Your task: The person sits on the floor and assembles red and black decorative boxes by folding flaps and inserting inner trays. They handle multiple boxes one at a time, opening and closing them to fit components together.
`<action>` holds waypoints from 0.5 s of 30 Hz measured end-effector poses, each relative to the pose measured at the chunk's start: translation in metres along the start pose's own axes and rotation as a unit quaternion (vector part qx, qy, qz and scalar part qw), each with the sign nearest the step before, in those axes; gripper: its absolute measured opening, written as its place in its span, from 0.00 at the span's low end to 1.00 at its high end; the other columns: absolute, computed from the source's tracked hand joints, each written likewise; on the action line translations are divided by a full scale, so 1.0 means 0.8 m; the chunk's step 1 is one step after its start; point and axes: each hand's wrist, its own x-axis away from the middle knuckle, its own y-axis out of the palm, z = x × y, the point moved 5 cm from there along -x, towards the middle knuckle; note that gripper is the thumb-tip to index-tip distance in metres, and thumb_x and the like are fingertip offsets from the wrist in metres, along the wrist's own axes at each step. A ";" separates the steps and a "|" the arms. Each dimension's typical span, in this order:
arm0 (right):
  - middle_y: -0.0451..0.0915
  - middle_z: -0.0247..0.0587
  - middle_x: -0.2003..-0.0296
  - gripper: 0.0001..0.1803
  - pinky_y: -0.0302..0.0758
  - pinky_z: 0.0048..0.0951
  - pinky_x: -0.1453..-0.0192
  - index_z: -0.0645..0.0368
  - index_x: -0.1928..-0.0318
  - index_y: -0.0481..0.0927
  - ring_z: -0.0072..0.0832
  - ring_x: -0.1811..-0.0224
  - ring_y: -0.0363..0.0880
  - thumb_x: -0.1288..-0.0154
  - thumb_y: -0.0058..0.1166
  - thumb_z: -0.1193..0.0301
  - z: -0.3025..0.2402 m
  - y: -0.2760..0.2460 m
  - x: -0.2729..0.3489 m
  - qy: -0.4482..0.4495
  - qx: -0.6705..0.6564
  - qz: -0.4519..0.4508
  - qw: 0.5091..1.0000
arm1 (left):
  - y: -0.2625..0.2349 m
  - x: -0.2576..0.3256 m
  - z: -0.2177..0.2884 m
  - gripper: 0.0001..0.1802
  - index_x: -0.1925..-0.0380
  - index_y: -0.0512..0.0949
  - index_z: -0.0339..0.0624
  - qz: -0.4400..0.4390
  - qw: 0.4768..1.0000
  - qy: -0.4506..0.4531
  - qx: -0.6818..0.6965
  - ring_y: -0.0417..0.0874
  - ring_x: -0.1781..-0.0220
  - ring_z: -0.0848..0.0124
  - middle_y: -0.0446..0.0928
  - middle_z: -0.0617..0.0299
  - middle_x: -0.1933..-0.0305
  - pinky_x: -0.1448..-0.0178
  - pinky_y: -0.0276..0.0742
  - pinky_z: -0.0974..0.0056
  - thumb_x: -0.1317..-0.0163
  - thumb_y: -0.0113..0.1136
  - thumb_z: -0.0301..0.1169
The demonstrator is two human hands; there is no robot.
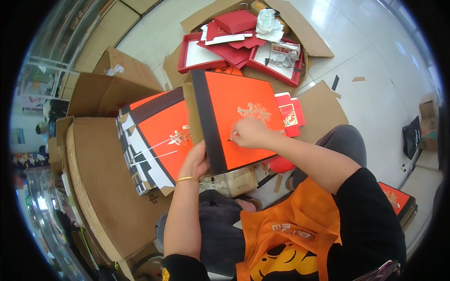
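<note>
In front of me an orange gift box (243, 93) with a black band along its left side and gold lettering is tilted over my lap. My left hand (197, 160) grips its lower left edge, the fingers partly hidden beside it. My right hand (251, 133) rests over the orange face with its fingertips pinched together; a tiny dark tip shows there, too small to name. Left of this box lies a second orange gift box (161, 140) with a patterned dark band, white strips and a similar gold mark. A red printed carton (289, 114) peeks out behind the held box.
Beyond stands an open cardboard box (194, 18) heaped with red box parts (234, 22) and crumpled plastic (269, 25). Large cardboard cartons (93, 173) crowd the left. A flattened cardboard sheet (323, 105) lies right; another orange box (396, 200) sits at the lower right.
</note>
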 end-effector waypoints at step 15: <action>0.84 0.50 0.60 0.10 0.82 0.47 0.56 0.62 0.60 0.85 0.48 0.57 0.86 0.40 0.57 0.72 -0.031 -0.016 0.010 -0.063 0.094 0.076 0.991 | 0.005 0.003 0.007 0.16 0.47 0.78 0.33 -0.003 0.999 0.014 -0.039 0.88 0.57 0.70 0.84 0.58 0.54 0.54 0.89 0.63 0.22 0.54 0.36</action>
